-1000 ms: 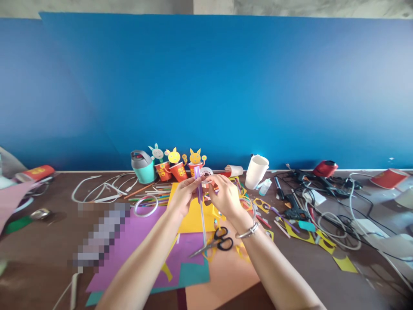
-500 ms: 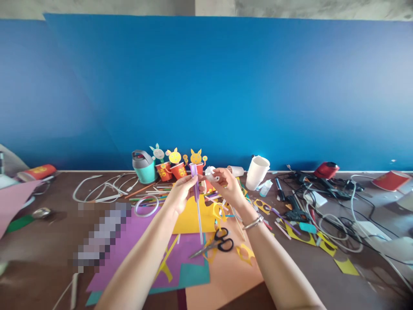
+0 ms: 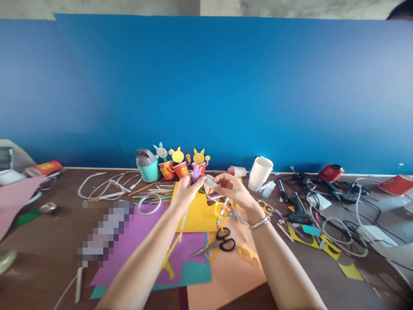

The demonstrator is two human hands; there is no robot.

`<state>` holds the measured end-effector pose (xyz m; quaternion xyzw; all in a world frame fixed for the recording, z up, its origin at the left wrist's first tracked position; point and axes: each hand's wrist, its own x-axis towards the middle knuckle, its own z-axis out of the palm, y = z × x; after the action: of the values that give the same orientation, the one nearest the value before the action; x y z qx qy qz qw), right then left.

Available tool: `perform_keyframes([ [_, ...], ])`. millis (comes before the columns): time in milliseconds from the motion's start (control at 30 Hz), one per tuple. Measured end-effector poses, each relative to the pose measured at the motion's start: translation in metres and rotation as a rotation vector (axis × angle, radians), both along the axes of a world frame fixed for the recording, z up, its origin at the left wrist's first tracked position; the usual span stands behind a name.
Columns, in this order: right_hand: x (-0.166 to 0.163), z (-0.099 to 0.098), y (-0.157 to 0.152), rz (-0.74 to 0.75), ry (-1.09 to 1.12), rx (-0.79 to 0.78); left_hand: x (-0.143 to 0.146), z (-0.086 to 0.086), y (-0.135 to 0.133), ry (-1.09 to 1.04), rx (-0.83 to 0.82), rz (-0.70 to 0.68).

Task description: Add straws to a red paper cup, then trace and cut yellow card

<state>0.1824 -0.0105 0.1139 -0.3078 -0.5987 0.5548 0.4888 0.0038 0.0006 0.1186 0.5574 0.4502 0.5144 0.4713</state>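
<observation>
My left hand (image 3: pixel 185 192) is closed around a bunch of thin purple and white straws (image 3: pixel 194 175), their tops poking up above my fingers and one end hanging below. My right hand (image 3: pixel 230 189) pinches a small roll of clear tape (image 3: pixel 209 181) right beside the straws, almost touching them. A silver bracelet (image 3: pixel 257 222) sits on my right wrist. Both hands hover above a yellow paper sheet (image 3: pixel 198 213). Black-handled scissors (image 3: pixel 219 245) lie open on the orange paper (image 3: pixel 222 275) below my hands.
Purple paper (image 3: pixel 135 241), three red cups with paper animals (image 3: pixel 180 165), a teal bottle (image 3: pixel 145 165), a white cup (image 3: pixel 260 172), loose straws, a tape ring (image 3: pixel 150 203), yellow cut-outs, glue guns and tangled cables (image 3: pixel 322 202) cover the brown table. Blue wall behind.
The straws tilted from upright to slanting in my left hand. My right hand brought the tape roll closer to them. The camera shifted slightly.
</observation>
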Motion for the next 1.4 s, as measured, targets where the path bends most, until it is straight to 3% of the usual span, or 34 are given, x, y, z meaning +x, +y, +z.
perform_keyframes([
  [367,0.002,-0.004,0.001,0.070,-0.039,-0.001,-0.006,0.000,0.003,0.271,0.245,0.001],
  [600,0.004,-0.003,0.003,-0.235,-0.465,0.296,-0.002,0.000,-0.002,0.269,0.218,0.010],
  [733,0.005,-0.003,0.004,-0.322,-0.662,0.438,0.002,-0.002,-0.003,0.258,0.212,-0.024],
  [900,0.000,-0.002,0.001,-0.417,-0.911,0.488,0.004,0.002,-0.009,0.260,0.191,-0.026],
  [1033,0.003,-0.006,0.006,-0.447,-0.848,0.396,-0.005,0.010,-0.008,0.215,0.163,0.044],
  [1133,0.006,-0.009,0.011,-0.422,-0.710,0.356,-0.010,0.012,-0.005,0.155,0.119,0.025],
  [1400,0.004,-0.009,0.011,-0.374,-0.464,0.219,-0.003,0.007,-0.002,0.125,0.056,0.007],
])
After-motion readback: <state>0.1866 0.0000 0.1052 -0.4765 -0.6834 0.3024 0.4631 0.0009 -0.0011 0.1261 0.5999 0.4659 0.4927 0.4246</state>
